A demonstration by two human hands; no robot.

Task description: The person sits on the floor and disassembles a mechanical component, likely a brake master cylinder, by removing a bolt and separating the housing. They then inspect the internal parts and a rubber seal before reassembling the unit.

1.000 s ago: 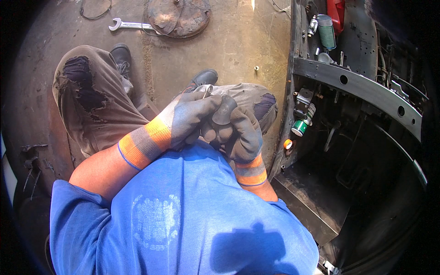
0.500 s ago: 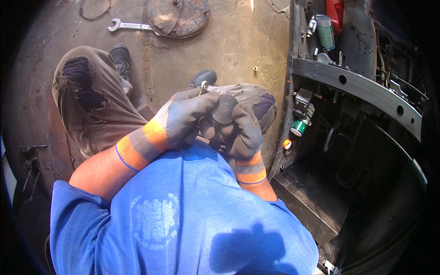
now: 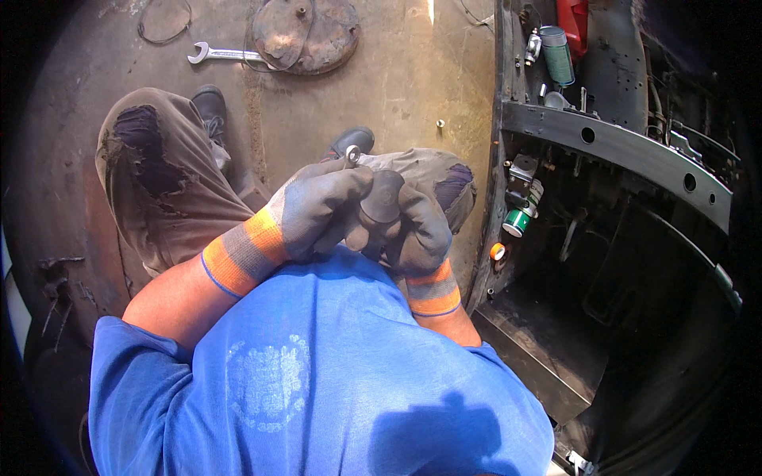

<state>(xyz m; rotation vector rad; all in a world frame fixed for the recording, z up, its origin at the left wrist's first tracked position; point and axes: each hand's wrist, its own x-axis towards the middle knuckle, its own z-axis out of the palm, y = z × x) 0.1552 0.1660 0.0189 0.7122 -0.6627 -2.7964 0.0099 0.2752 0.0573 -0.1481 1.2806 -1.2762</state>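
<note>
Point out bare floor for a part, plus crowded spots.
Free: floor between rusty disc and right boot; also between disc and metal frame. Crowded: around upper green can; between left hand and right hand, at the dark flared part.

The person's left arm [image 3: 171, 293] is bent and points to the far right. The right arm [image 3: 446, 324] points far and a bit left. The gloved left hand [image 3: 317, 205] and right hand [image 3: 422, 230] sit close together, fingers [image 3: 349, 186] curled in.
</note>
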